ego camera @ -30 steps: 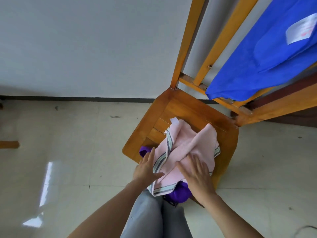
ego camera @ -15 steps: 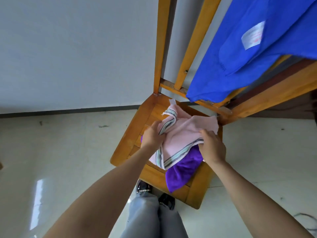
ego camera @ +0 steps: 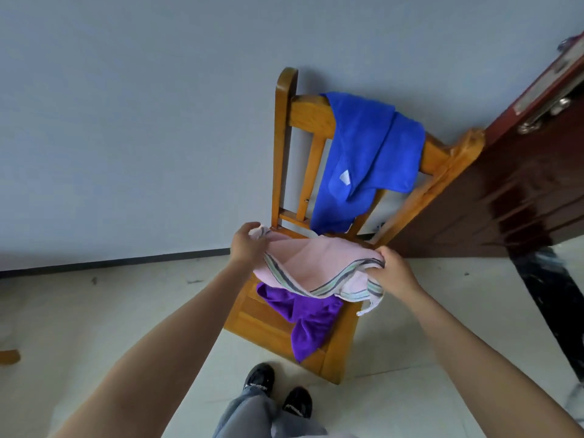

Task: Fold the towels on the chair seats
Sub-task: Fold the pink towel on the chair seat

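Two hands hold pink towel (ego camera: 316, 260) up over chair seat (ego camera: 259, 317). Left hand (ego camera: 248, 248) curled tight round one end. Right hand (ego camera: 395, 273) pinches other end, fingers curled. Towel stretched from hand to hand. Long way runs side to side, right end bit lower. Striped edge faces person, sags in middle. Small corner dangles under right hand. Purple towel (ego camera: 308, 324) lies crumpled on seat, just below hands, one tip hanging off front edge. Blue towel (ego camera: 363, 159) hangs over chair back (ego camera: 311, 116), beyond hands.
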### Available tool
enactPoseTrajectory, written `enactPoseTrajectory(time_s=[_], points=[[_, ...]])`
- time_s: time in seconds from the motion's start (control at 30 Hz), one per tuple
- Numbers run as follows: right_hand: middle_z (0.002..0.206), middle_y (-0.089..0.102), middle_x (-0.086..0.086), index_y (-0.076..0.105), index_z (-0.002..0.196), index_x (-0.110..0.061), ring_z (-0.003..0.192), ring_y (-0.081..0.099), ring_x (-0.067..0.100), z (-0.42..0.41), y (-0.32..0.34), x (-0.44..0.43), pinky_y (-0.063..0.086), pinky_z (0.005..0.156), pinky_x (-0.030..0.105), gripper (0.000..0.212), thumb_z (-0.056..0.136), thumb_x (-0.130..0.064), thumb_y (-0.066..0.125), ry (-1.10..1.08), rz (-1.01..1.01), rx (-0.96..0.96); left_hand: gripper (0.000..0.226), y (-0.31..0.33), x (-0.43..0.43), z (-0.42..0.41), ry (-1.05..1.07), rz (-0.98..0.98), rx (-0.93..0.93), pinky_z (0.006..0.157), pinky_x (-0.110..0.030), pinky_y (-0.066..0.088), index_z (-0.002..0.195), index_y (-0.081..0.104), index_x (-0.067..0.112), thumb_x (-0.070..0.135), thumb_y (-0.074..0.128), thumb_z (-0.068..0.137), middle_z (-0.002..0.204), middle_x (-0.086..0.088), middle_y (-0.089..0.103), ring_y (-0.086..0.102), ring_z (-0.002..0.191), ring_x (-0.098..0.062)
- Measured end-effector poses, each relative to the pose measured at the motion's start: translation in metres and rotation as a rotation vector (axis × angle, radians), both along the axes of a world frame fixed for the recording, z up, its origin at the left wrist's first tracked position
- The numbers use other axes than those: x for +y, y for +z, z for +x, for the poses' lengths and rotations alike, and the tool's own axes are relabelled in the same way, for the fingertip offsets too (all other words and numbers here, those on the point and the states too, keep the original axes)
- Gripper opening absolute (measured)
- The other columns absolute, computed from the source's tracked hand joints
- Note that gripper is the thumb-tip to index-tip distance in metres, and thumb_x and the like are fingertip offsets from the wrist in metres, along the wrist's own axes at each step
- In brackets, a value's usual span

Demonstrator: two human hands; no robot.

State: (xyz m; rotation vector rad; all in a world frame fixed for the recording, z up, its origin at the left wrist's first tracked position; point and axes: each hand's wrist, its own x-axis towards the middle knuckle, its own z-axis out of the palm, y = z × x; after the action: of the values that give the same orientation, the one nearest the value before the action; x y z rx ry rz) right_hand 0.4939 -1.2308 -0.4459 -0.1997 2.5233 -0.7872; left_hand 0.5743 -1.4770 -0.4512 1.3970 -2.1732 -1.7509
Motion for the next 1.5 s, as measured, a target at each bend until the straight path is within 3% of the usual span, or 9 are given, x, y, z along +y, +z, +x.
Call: enactPoseTrajectory(time_s=[0.3, 0.5, 0.67, 0.83, 1.07, 1.2, 1.3, 1.43, 1.5], points=[[0.072, 0.048, 0.010, 0.052, 0.079, 0.003, 0.070, 0.046, 0.018, 0.026, 0.118, 0.009, 0.033, 0.059, 0.030, 0.021, 0.080, -0.013, 0.066, -0.108, -0.266, 0.046, 0.030, 0.068, -0.020, 0.035, 0.010, 0.033, 0.056, 0.075, -0.035, 0.050, 0.119, 0.057, 0.005, 0.006, 0.050, 0.090, 0.114, -0.022, 0.060, 0.058, 0.087, -0.032], [0.062, 0.036, 0.002, 0.039, 0.063, -0.012, 0.063, 0.039, 0.017, 0.045, 0.202, -0.013, 0.027, 0.059, 0.030, 0.030, 0.076, -0.010, 0.067, 0.079, -0.284, 0.179, 0.032, 0.120, -0.019, 0.044, -0.339, -0.126, 0.080, 0.089, -0.032, 0.047, 0.118, 0.060, 0.008, 0.024, 0.056, 0.091, 0.104, -0.004, 0.057, 0.054, 0.093, -0.020], [0.057, 0.031, -0.003, 0.033, 0.057, -0.016, 0.053, 0.032, 0.011, 0.054, 0.250, -0.039, 0.022, 0.050, 0.026, 0.038, 0.074, -0.008, 0.067, 0.137, -0.279, 0.263, 0.047, 0.183, 0.013, 0.061, -0.806, -0.101, 0.458, 0.085, -0.012, 0.040, 0.128, 0.050, 0.024, 0.043, 0.058, 0.087, 0.122, 0.018, 0.050, 0.049, 0.111, -0.002], [0.067, 0.040, 0.007, 0.049, 0.071, -0.009, 0.064, 0.041, 0.016, 0.065, 0.265, -0.043, 0.027, 0.057, 0.028, 0.019, 0.073, -0.010, 0.067, 0.170, -0.255, 0.293, 0.006, 0.191, 0.029, 0.058, -0.773, -0.176, 0.619, 0.070, -0.011, 0.048, 0.093, 0.062, 0.018, 0.017, 0.057, 0.090, 0.089, 0.011, 0.062, 0.061, 0.080, 0.003], [0.107, 0.065, 0.000, 0.064, 0.105, -0.022, 0.099, 0.059, 0.015, 0.062, 0.258, -0.011, 0.044, 0.090, 0.026, 0.023, 0.083, -0.019, 0.067, 0.160, -0.347, 0.136, 0.019, 0.219, 0.016, 0.051, -0.624, -0.030, 0.754, 0.063, -0.016, 0.047, 0.075, 0.059, 0.013, 0.007, 0.054, 0.092, 0.073, 0.000, 0.061, 0.059, 0.062, -0.001], [0.079, 0.047, 0.008, 0.058, 0.091, 0.017, 0.077, 0.042, 0.015, 0.067, 0.237, -0.012, 0.031, 0.070, 0.027, 0.053, 0.079, -0.034, 0.067, 0.081, -0.401, 0.158, 0.016, 0.234, 0.020, 0.039, -0.659, -0.147, 0.784, 0.069, -0.015, 0.039, 0.075, 0.060, 0.012, 0.010, 0.057, 0.090, 0.069, 0.004, 0.055, 0.051, 0.064, -0.004], [0.062, 0.032, 0.005, 0.048, 0.064, -0.002, 0.054, 0.031, 0.003, 0.066, 0.233, -0.017, 0.023, 0.054, 0.021, 0.032, 0.091, -0.016, 0.055, 0.059, -0.394, 0.245, 0.013, 0.239, 0.017, 0.034, -0.725, -0.221, 0.783, 0.066, -0.017, 0.041, 0.079, 0.060, 0.009, 0.011, 0.056, 0.091, 0.074, -0.002, 0.055, 0.049, 0.067, -0.009], [0.070, 0.047, 0.011, 0.059, 0.081, 0.018, 0.061, 0.044, 0.010, 0.060, 0.237, -0.022, 0.029, 0.051, 0.019, 0.028, 0.089, -0.008, 0.056, -0.160, -0.604, 0.277, 0.019, 0.223, 0.006, 0.031, -0.847, -0.373, 0.668, 0.057, -0.013, 0.035, 0.071, 0.055, 0.015, 0.010, 0.058, 0.089, 0.066, 0.005, 0.048, 0.043, 0.056, 0.000], [0.066, 0.044, 0.009, 0.059, 0.069, 0.006, 0.058, 0.042, 0.010, 0.063, 0.247, -0.030, 0.029, 0.051, 0.022, 0.025, 0.088, -0.010, 0.057, -0.162, -0.663, 0.290, 0.016, 0.207, 0.001, 0.031, -0.883, -0.387, 0.562, 0.058, -0.017, 0.034, 0.073, 0.053, 0.013, 0.012, 0.061, 0.087, 0.067, 0.002, 0.046, 0.041, 0.058, -0.004]])
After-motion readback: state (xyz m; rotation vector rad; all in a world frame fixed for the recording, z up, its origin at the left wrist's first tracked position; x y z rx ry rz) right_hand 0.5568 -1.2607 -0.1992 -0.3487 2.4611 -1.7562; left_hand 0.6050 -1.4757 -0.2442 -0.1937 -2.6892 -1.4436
